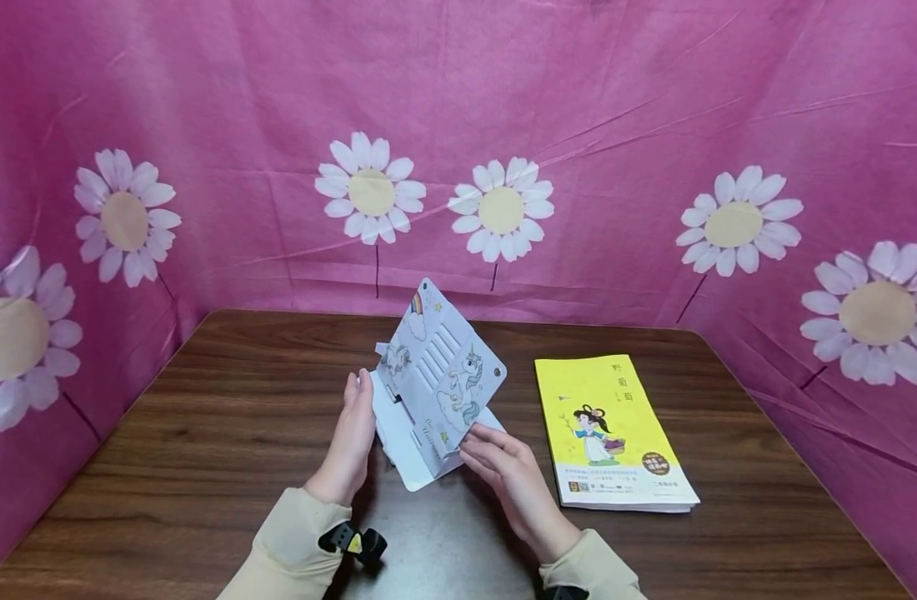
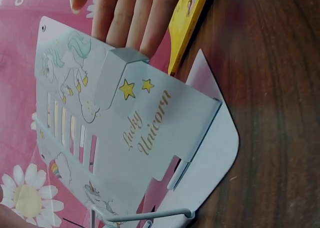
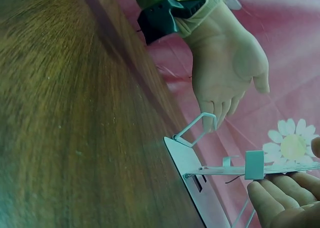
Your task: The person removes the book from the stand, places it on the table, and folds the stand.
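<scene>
A white metal book stand printed with unicorns, stars and a rainbow stands on the table, its slotted panel raised at an angle from its flat base. My left hand is at the stand's left side, fingers nearly straight, thumb apart. Its fingertips are right at the bent wire arm on the base. My right hand is at the panel's right edge. Its extended fingers touch the panel beside a small folded side tab, with the thumb held away.
A yellow-covered book with a drawn figure lies flat on the right of the brown wooden table. A pink cloth with white daisies hangs behind and at both sides. Dark straps circle both wrists.
</scene>
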A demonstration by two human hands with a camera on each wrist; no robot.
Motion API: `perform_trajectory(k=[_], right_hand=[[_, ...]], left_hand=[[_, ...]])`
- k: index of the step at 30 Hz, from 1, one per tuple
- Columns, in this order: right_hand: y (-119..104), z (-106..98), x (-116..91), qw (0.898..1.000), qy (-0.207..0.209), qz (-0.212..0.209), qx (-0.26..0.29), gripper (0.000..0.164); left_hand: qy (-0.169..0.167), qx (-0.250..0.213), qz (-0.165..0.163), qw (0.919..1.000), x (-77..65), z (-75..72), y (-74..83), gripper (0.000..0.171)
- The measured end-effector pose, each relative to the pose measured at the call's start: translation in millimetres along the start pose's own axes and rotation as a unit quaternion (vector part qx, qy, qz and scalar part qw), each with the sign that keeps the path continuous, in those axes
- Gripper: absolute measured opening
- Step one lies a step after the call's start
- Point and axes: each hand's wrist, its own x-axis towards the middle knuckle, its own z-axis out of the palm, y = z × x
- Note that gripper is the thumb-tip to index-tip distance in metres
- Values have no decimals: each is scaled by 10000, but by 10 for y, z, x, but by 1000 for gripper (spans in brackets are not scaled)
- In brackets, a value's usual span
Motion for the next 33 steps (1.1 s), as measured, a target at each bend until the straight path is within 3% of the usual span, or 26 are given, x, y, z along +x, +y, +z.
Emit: perform_trajectory(k=[19,33], right_hand=[[37,78,-77,9973,-683,40,-252,59],[108,139,-118,9936,-1070,-92,-357,61]], left_hand=[[-253,471,-371,9979,155,-13,78,82],[-285,557,-273,9977,236,11,102,84]])
